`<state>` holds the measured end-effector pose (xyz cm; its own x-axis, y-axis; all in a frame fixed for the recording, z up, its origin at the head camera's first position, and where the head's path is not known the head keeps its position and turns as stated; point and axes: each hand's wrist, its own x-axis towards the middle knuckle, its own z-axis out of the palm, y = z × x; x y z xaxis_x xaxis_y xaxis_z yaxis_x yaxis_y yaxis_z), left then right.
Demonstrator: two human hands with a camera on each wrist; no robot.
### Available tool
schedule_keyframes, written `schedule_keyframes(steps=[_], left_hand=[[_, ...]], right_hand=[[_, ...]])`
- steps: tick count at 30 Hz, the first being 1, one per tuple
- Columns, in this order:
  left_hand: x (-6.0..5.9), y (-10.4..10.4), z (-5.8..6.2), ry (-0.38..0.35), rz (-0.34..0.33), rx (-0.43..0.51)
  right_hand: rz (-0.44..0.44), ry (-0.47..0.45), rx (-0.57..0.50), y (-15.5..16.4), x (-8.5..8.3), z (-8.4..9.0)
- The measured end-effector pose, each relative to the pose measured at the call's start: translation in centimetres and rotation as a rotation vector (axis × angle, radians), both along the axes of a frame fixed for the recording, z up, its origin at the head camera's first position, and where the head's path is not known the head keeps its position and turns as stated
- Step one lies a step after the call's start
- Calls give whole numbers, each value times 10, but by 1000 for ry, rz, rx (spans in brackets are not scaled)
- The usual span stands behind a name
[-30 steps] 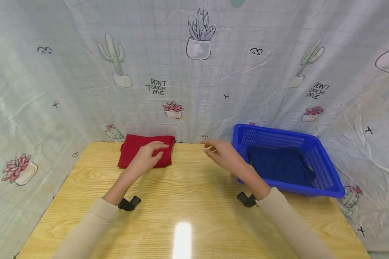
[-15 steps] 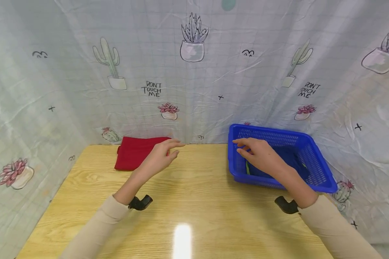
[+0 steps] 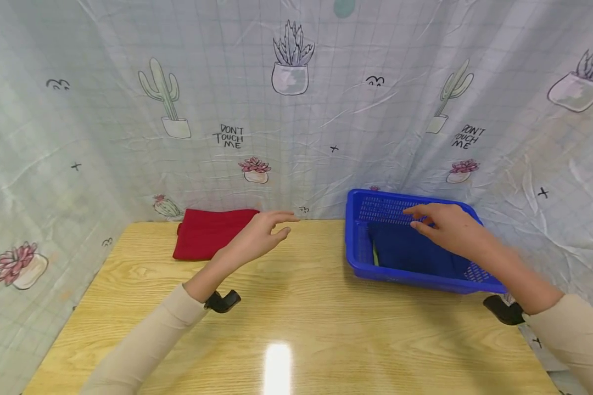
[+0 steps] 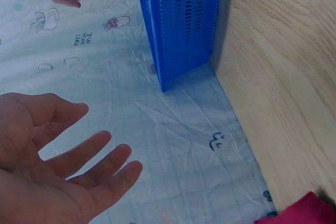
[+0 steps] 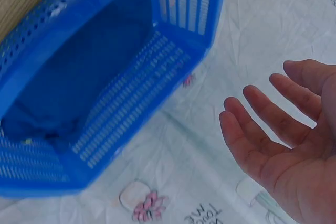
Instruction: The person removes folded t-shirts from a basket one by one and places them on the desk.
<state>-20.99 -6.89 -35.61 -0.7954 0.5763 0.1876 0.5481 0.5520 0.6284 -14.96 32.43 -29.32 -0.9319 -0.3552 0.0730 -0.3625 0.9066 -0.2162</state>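
My left hand point(image 3: 257, 237) hovers over the table just right of a folded red cloth point(image 3: 210, 233), its fingers loosely spread and holding nothing. In the left wrist view, only a corner of the red cloth point(image 4: 304, 211) shows. Above the blue plastic basket point(image 3: 352, 230) hangs my right hand point(image 3: 449, 227), fingers loosely bent, with nothing in them. Dark navy cloth point(image 3: 407, 252) lies inside the basket, a thin yellow-green strip at its left edge. The right wrist view shows this navy cloth point(image 5: 100, 56) and the right hand point(image 5: 294, 129) apart from the basket.
The wooden table point(image 3: 296, 307) carries the basket at its back right and the red cloth at its back left. A pale curtain point(image 3: 301, 126) with cactus prints hangs behind and along both sides. Each wrist wears a black camera mount point(image 3: 223, 302).
My right hand has moved right, from over the table to over the basket. The left hand has drifted right, off most of the red cloth. The view has shifted slightly.
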Motion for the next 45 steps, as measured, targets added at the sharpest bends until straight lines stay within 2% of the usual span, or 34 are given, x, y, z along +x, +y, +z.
schedule_keyframes(steps=[8, 11, 19, 25, 28, 32, 36, 42, 45], left_hand=[[-9, 28, 17, 29, -75, 11], [-13, 42, 26, 26, -104, -5], [-31, 86, 45, -70, -181, 11], [-48, 119, 43, -182, -201, 23], [-57, 136, 41, -200, -200, 27], [-66, 154, 40, -219, -200, 35], [-72, 171, 36, -344, -199, 37], [-78, 197, 23, -645, -176, 25], [-79, 210, 10, -795, -121, 7]], right_hand=[[14, 57, 16, 20, -5, 12], [6, 35, 32, 29, -12, 15], [-54, -60, 76, 56, -32, 26], [-80, -98, 107, 72, -51, 29], [-83, -108, 127, 83, -62, 18], [-64, -155, 130, 105, -75, -16], [-65, -224, 114, 126, -80, -48], [-143, -398, -4, 139, -83, -75], [-174, -506, -54, 139, -84, -83]])
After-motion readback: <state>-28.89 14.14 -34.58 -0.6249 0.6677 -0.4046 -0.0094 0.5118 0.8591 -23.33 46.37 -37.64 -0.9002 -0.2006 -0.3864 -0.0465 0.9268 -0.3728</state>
